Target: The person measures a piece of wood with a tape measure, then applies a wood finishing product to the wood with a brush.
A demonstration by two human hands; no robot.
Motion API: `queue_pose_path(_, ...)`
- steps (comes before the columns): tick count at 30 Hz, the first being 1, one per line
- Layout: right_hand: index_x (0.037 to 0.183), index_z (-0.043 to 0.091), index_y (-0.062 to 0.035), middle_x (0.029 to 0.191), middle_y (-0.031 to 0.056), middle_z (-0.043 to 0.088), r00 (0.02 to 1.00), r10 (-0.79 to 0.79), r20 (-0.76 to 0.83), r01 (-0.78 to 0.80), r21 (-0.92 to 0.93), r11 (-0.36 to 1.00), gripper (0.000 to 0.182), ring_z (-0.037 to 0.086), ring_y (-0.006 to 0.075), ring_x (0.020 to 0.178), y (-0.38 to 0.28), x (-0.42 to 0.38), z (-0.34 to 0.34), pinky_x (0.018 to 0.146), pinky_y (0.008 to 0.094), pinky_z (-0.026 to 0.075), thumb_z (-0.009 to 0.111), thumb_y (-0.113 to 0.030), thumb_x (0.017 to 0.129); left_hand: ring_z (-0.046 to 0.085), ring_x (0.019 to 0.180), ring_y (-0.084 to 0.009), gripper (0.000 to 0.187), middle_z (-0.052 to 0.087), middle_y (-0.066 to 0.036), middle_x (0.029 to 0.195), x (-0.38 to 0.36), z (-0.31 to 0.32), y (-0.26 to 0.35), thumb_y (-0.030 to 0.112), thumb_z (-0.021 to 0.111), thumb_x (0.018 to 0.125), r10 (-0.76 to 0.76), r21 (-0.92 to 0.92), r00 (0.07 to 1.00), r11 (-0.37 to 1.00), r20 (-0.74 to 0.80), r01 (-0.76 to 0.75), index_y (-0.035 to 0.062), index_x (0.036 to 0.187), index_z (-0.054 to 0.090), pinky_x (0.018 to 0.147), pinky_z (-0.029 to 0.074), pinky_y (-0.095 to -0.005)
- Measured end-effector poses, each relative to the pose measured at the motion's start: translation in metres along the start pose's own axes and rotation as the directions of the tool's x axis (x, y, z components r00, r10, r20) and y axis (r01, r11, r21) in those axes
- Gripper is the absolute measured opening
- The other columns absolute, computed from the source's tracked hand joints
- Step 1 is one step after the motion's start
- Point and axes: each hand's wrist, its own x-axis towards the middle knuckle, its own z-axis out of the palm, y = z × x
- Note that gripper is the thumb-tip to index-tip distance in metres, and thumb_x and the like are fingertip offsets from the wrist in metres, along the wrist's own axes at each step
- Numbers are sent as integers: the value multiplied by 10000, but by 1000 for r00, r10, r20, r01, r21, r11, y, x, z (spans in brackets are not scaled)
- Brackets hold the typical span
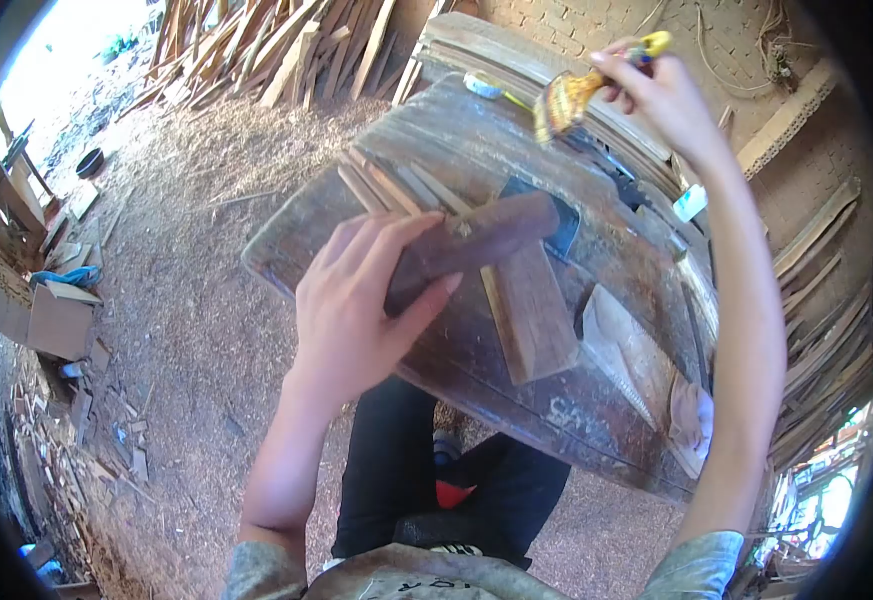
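Note:
My left hand (pixel 356 300) is wrapped over the near end of a dark, rounded wooden piece (pixel 501 230) above the worn workbench (pixel 576 420). My right hand (pixel 646 85), raised over the bench's far right part, grips a paintbrush (pixel 568 100) with a yellow-tipped handle; its wide bristles point down and left. Under the dark piece lies a lighter wooden block (pixel 531 315). Thin wooden strips (pixel 381 180) lie beyond my left hand, and a dark blue flat sheet (pixel 563 230) shows past the piece's far end.
A whitish sheet (pixel 621 345) and a crumpled cloth (pixel 691 415) lie on the bench's right. A white container (pixel 483 85) stands at its far edge, a white bottle (pixel 690 203) at right. Wood scraps (pixel 286 50) lean behind. Shavings (pixel 196 300) cover the floor.

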Motion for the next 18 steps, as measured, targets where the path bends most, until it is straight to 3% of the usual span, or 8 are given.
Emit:
queue_pose_path(1, 1081, 771, -34, 862, 42, 757, 999, 29, 29, -30, 37, 999, 381, 684, 92, 759, 2, 12, 10, 723, 253, 572, 750, -402, 988, 676, 1159, -335, 478, 731, -122, 1196, 0, 0, -1, 205, 856, 843, 2, -3, 1000, 1000, -1, -2, 69, 1274, 698, 984, 537, -427)
queue_pose_path(3, 1142, 749, -34, 848, 9, 737, 995, 100, 4, -100, 137, 985, 380, 611, 51, 690, -4, 25, 41, 627, 230, 503, 715, -391, 1019, 680, 1153, -333, 490, 736, -119, 1187, 2, 1, -3, 198, 866, 831, 6, -10, 1000, 1000, -8, -6, 75, 1277, 703, 974, 544, -427)
queue_pose_path(7, 1119, 771, -61, 844, 2, 749, 984, 125, 129, -160, 320, 934, 369, 605, 41, 674, -6, 39, 87, 592, 209, 455, 716, -406, 1003, 690, 1132, -328, 505, 742, -118, 1169, 2, 1, -1, 203, 874, 822, -16, -21, 1000, 1000, -2, 16, 78, 1282, 706, 954, 554, -424)
queue_pose_path(10, 1074, 778, -86, 804, -16, 732, 983, 139, 116, -169, 302, 938, 317, 592, 39, 651, -5, 33, 98, 569, 215, 437, 696, -385, 1006, 698, 1110, -328, 516, 745, -115, 1158, 2, 3, -4, 208, 877, 818, -11, -19, 1000, 1000, -9, 11, 80, 1289, 708, 941, 559, -424)
queue_pose_path(14, 970, 786, -36, 817, 35, 768, 953, 270, 139, -300, 292, 908, 344, 639, 65, 659, 44, 25, 67, 588, 230, 490, 721, -374, 954, 703, 1093, -331, 524, 746, -116, 1147, 2, 4, -5, 210, 876, 819, -1, -25, 1000, 1000, -3, 1, 79, 1297, 708, 931, 562, -424)
queue_pose_path(16, 927, 786, -38, 790, 39, 762, 947, 318, 45, -322, 141, 936, 329, 643, 72, 643, 90, 28, 40, 579, 235, 486, 731, -363, 924, 703, 1091, -331, 521, 745, -119, 1146, 2, 3, -6, 207, 874, 822, 0, -30, 1000, 1000, -2, -1, 75, 1298, 707, 929, 561, -423)
queue_pose_path(18, 919, 784, -35, 778, 38, 758, 963, 247, -107, -268, -333, 904, 325, 643, 74, 630, 119, 28, 10, 574, 240, 485, 740, -357, 909, 702, 1089, -331, 515, 744, -121, 1144, 1, 3, -5, 198, 870, 825, 4, -35, 1000, 999, -2, -4, 70, 1296, 706, 927, 561, -422)
